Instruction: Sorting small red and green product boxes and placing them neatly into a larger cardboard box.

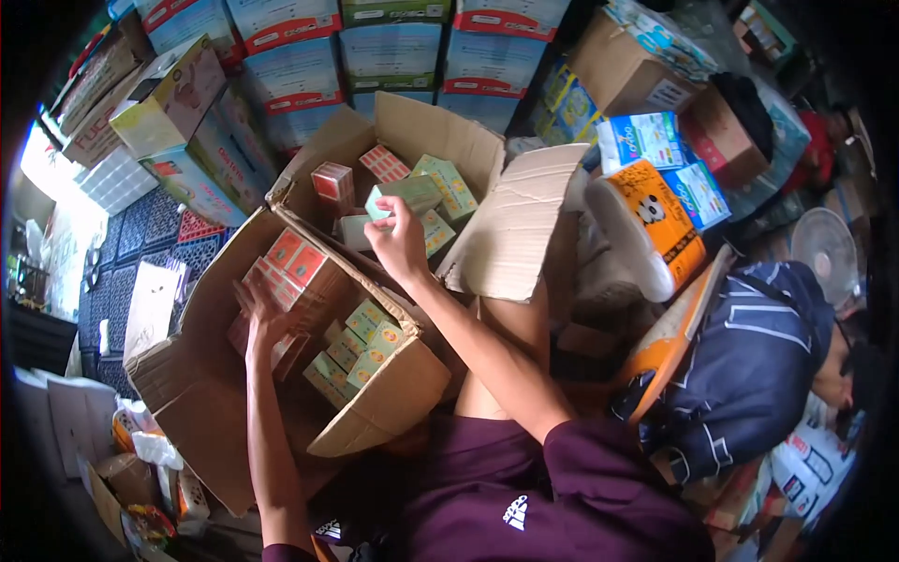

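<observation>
Two open cardboard cartons stand side by side before me. In the near carton (204, 421), my left hand (265, 312) has its fingers spread against the side of red film-wrapped packs (289, 263); whether it grips one is unclear. Several small green boxes (362, 344) sit in that carton's right part. Over the far carton (439, 126) is my right hand (397, 239), fingers curled at the left end of a pale green pack (411, 193). I cannot tell if they hold it. Around that pack lie more green packs (449, 186) and red packs (332, 184).
Stacked blue printed cartons (291, 74) rise behind. A carton flap (523, 218) sticks out to the right. Beyond it are an orange tissue pack (657, 218) and an orange chair (674, 337). A person in dark clothing (744, 365) is at the right. Blue plastic pallets (126, 281) lie left.
</observation>
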Demonstrator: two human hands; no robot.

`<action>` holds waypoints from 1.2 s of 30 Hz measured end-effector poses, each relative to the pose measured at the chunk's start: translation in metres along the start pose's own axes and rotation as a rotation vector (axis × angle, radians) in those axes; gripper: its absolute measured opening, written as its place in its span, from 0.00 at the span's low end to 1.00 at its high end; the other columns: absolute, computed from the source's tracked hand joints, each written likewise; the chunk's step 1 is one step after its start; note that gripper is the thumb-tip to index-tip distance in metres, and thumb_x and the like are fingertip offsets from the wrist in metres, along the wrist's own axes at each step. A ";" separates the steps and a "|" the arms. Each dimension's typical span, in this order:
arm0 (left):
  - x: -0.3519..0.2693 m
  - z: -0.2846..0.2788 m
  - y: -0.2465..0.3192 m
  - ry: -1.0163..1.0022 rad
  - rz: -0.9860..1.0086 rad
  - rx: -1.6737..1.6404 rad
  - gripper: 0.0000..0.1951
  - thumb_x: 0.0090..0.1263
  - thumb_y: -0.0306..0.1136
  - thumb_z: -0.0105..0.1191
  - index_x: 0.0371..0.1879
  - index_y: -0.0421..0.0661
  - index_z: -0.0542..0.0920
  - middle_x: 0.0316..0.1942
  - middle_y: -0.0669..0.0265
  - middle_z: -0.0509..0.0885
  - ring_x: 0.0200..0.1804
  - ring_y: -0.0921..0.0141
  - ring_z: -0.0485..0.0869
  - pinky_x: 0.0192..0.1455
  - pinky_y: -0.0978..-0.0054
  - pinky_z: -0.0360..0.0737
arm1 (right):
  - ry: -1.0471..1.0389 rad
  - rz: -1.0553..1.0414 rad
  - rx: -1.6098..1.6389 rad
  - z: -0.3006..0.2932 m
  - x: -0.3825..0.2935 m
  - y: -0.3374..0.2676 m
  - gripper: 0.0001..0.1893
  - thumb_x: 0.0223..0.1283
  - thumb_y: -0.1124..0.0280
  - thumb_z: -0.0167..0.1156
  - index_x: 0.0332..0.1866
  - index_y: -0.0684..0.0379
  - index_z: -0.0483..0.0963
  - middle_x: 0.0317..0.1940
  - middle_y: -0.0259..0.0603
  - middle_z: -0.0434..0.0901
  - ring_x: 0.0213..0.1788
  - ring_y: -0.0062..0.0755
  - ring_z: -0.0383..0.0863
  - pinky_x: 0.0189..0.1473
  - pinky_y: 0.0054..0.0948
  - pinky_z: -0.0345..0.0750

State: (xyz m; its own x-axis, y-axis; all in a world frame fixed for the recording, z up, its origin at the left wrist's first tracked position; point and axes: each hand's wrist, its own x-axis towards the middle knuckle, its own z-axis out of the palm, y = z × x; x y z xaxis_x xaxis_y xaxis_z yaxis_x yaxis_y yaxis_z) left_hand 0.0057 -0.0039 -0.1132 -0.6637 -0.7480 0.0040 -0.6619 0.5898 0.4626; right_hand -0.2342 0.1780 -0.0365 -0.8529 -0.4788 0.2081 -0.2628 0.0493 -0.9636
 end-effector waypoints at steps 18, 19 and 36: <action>-0.004 -0.074 0.049 -0.080 -0.241 -0.326 0.38 0.50 0.39 0.75 0.55 0.41 0.63 0.43 0.53 0.81 0.39 0.62 0.85 0.37 0.67 0.84 | -1.080 -0.686 -0.987 0.032 0.001 -0.112 0.25 0.41 0.60 0.74 0.44 0.63 0.80 0.37 0.50 0.85 0.42 0.48 0.87 0.40 0.49 0.83; -0.013 -0.090 0.064 -0.125 -0.322 -0.434 0.37 0.51 0.37 0.74 0.55 0.43 0.63 0.45 0.51 0.81 0.40 0.64 0.85 0.40 0.65 0.84 | -1.061 -0.666 -0.978 0.032 -0.007 -0.114 0.33 0.41 0.61 0.75 0.55 0.64 0.75 0.50 0.57 0.79 0.51 0.51 0.83 0.48 0.52 0.81; -0.074 -0.159 0.143 -0.625 0.077 -1.304 0.42 0.70 0.43 0.63 0.77 0.47 0.53 0.66 0.60 0.71 0.67 0.65 0.73 0.68 0.67 0.72 | -0.899 -1.144 -0.395 -0.057 -0.037 -0.163 0.36 0.36 0.68 0.73 0.57 0.64 0.69 0.43 0.46 0.75 0.37 0.46 0.86 0.35 0.39 0.84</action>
State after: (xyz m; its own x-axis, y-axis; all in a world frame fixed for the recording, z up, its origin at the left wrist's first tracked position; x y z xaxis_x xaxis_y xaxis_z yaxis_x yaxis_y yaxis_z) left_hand 0.0155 0.0878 0.0937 -0.9489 -0.2740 -0.1569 -0.0621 -0.3252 0.9436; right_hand -0.1855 0.2381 0.1221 0.4047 -0.7759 0.4839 -0.8014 -0.5558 -0.2210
